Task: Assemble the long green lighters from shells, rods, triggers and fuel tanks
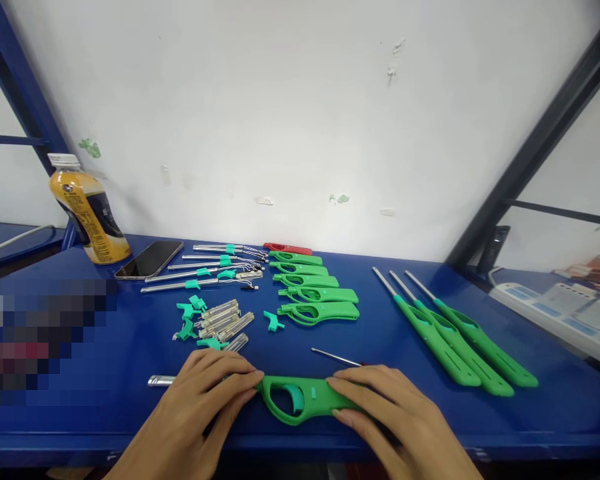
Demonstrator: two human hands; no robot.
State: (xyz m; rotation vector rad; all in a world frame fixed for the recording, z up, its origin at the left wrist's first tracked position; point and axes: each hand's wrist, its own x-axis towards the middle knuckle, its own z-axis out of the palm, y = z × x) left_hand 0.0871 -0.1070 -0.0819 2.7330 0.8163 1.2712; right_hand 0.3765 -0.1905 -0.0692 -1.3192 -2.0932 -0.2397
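Note:
A green gas lighter (313, 395) lies level near the table's front edge, held from both ends. My left hand (205, 407) is closed around its neck, and the metal tube tip (161, 381) sticks out to the left of the fingers. My right hand (387, 413) pinches the handle's other end between thumb and fingers. A teal trigger (296, 398) sits inside the lighter's loop. Just behind the right fingers lies a thin screwdriver (335, 357), its handle mostly hidden. Beyond my left hand are clear fuel tanks (225, 320) and loose teal triggers (193, 310).
Several green lighter shells (320, 311) and a red one (290, 249) lie in a column; metal tubes with wires (180, 285) are left of them. Three assembled lighters (440, 340) lie at right. A phone (150, 260) and a yellow drink bottle (93, 213) stand far left.

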